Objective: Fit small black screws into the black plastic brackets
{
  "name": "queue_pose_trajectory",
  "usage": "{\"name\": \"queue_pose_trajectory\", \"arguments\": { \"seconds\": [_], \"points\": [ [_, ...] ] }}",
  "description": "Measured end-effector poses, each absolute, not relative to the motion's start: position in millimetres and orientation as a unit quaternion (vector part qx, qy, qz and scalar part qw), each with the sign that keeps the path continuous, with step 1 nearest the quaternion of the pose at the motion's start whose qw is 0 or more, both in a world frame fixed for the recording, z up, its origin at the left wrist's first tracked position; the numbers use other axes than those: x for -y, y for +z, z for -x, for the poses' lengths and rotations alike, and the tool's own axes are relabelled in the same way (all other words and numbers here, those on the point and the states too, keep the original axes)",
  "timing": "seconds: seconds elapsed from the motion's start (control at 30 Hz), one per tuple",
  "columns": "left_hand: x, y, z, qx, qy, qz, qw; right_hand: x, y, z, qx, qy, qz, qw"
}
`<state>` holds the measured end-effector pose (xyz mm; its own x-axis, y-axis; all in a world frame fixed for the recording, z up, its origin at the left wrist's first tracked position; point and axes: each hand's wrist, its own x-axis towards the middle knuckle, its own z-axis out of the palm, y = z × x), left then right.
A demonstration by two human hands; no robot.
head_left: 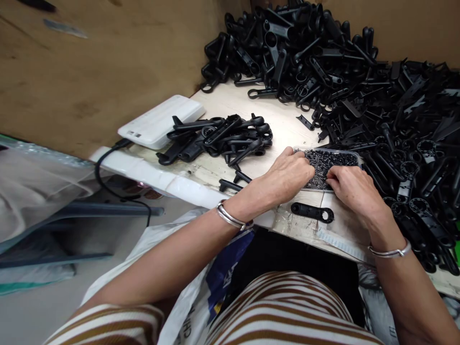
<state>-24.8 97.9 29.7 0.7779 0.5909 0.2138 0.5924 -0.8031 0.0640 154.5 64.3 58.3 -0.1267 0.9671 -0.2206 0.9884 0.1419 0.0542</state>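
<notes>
The left hand (292,173) and right hand (351,188) reach curled fingers into the tray (345,152) of screws (320,165) near the table's (285,125) front edge; I cannot tell whether either grip is closed on any. One black piece (309,211) lies between tray and edge.

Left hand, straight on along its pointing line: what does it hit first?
Likely the small loose parts in the clear tray. The left hand is at the tray's left end; depth is unclear, so its fingertips may be touching them.
</notes>
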Motion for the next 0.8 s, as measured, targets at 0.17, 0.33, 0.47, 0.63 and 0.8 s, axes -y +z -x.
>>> {"name": "queue_pose_trajectory", "arguments": {
  "seconds": [0.17,0.33,0.47,0.63,0.8],
  "points": [
    [-99,27,24,0.302,-0.128,0.945,0.005,-62,58,-154,-0.75,-0.046,-0.651,0.108],
    [-101,31,8,0.298,-0.162,0.939,-0.056,-59,59,-158,-0.749,-0.067,-0.655,0.072],
    [-105,33,-8,0.274,-0.109,0.951,-0.091,-60,57,-162,-0.756,-0.069,-0.648,0.065],
    [-108,35,-12,0.274,-0.064,0.953,-0.117,-64,58,-159,-0.751,-0.073,-0.65,0.086],
    [-108,34,-8,0.279,-0.122,0.942,-0.139,-65,60,-156,-0.739,-0.08,-0.664,0.085]
  ]
}}
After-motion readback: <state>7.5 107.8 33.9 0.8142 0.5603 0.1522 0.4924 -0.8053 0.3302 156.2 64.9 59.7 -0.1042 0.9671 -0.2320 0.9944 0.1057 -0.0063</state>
